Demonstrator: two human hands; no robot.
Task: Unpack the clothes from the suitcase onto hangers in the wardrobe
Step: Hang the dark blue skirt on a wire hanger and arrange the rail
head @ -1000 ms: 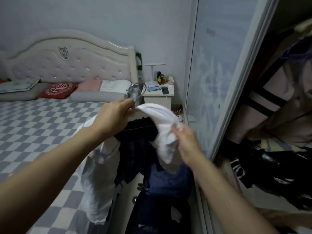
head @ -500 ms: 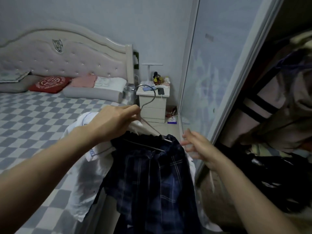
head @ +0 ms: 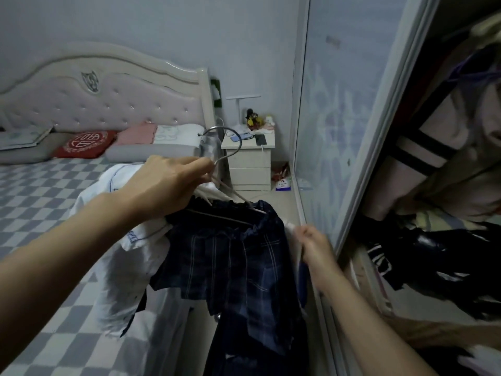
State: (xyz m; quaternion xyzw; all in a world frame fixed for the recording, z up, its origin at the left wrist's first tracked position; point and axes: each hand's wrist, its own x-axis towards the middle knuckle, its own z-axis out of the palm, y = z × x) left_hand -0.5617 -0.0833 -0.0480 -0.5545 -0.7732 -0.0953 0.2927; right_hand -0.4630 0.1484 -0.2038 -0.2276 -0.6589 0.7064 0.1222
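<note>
My left hand grips a metal hanger at the base of its hook, in front of the bed. A dark blue plaid garment hangs from the hanger's bar, and a white shirt hangs beside and behind it. My right hand is low at the right end of the hanger, blurred, with its fingers curled on the white shirt's edge. The open wardrobe at the right holds hanging clothes, one pale with black stripes. The suitcase is hidden under the hanging clothes.
The wardrobe's sliding door stands just right of my right hand. A white nightstand with a lamp and a phone is beyond the hanger. The bed with a checked cover fills the left. Dark clothes lie piled in the wardrobe's bottom.
The white cloth my right hand held up has gone down onto the hanger's right side. My right hand then dropped lower and took its edge. The plaid garment now hangs in full view.
</note>
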